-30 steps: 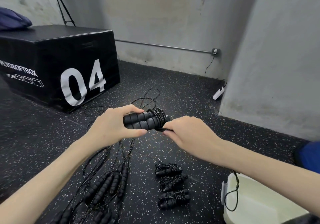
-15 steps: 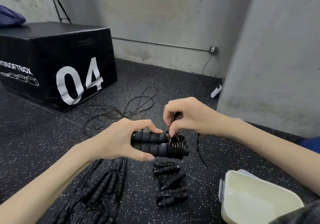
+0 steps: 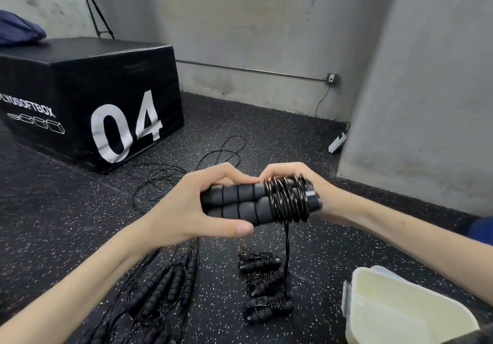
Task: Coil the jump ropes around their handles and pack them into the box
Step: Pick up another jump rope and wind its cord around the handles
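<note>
- Your left hand (image 3: 186, 210) is gripping the two black foam handles (image 3: 234, 202) side by side, up in the air over the floor.
- Your right hand (image 3: 301, 183) is curled behind the thin black rope coils (image 3: 288, 199); I cannot tell what its fingers are pinching.
- Be keeping each loop tight beside the last.
- Be pulling the hanging rope tail (image 3: 286, 247) snug.
- The pale plastic box (image 3: 394, 311) is waiting near your right arm.

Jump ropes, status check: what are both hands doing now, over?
Left hand grips paired black foam handles. Right hand holds coiled end; black cord tail hangs loose. White plastic box unobstructed.
</note>
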